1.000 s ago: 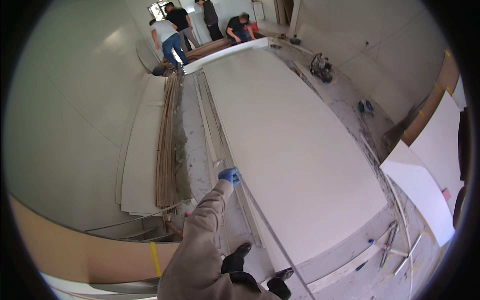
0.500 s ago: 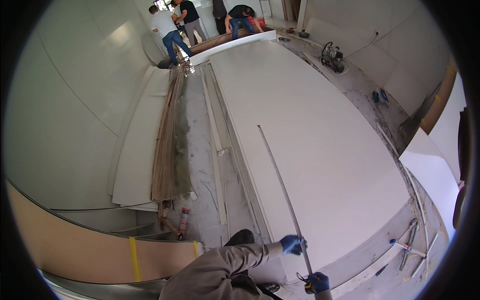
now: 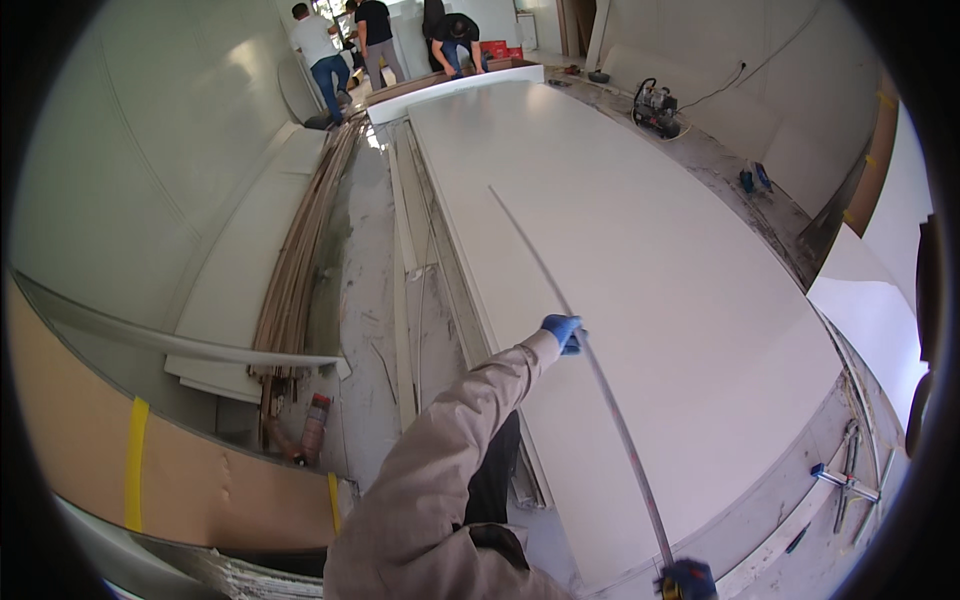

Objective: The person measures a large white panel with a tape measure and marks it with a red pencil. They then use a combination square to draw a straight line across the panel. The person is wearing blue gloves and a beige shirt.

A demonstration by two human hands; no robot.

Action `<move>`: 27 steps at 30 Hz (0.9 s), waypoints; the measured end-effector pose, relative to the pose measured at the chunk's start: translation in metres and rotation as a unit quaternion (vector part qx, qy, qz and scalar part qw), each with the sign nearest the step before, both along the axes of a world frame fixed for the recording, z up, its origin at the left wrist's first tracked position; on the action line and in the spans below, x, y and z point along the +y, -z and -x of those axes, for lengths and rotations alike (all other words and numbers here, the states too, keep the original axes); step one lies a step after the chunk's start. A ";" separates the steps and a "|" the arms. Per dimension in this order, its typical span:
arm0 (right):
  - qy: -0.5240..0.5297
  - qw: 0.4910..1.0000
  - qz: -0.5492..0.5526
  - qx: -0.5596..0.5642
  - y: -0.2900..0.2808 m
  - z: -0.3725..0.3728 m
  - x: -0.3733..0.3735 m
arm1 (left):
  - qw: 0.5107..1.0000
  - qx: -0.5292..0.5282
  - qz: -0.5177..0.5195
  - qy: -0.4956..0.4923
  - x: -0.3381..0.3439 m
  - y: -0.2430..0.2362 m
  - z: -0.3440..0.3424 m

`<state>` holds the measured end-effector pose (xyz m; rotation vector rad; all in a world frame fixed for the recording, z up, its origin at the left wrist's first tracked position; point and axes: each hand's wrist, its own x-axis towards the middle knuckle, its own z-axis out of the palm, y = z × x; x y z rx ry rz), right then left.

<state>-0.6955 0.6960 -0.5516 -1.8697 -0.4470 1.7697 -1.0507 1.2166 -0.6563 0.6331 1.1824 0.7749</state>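
Tape measure (image 3: 627,440) is in both your hands, stretched out over the big white panel (image 3: 660,250). Hands are well apart: right hand (image 3: 692,577) is wrapped round the case (image 3: 668,585) at the bottom of view, left hand (image 3: 565,333) is closed on the blade partway up. Left fingertips are partly hidden, so can't tell exactly how you pinch it. Blade runs on past your left hand; can't tell if its free end touches the panel.

Two-point hold is likely there to stop a long thin blade twisting or buckling. Case sits low and near you, probably so your right hand controls the length paid out.

Panel lies flat under and ahead of your left hand, presumably so most of its face is open to you. Left of that hand, wooden strips (image 3: 303,250) lie bundled lengthwise, likely to leave a walkway. Red tube (image 3: 315,430) is near their close end. Right of your right hand, what look like clamps (image 3: 848,484) sit just off the panel, probably parked out of the way. Compressor (image 3: 656,108) is well beyond both hands.
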 end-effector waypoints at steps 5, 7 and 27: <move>0.039 0.981 -0.162 0.099 0.064 0.062 0.120 | 0.978 -0.078 0.038 0.189 -0.099 -0.025 -0.052; 0.014 0.978 -0.164 0.130 0.050 0.091 0.148 | 0.985 -0.082 0.030 0.148 -0.117 -0.019 -0.040; -0.021 0.999 -0.034 0.017 0.003 0.063 0.011 | 0.996 -0.074 -0.016 0.037 -0.002 0.051 0.038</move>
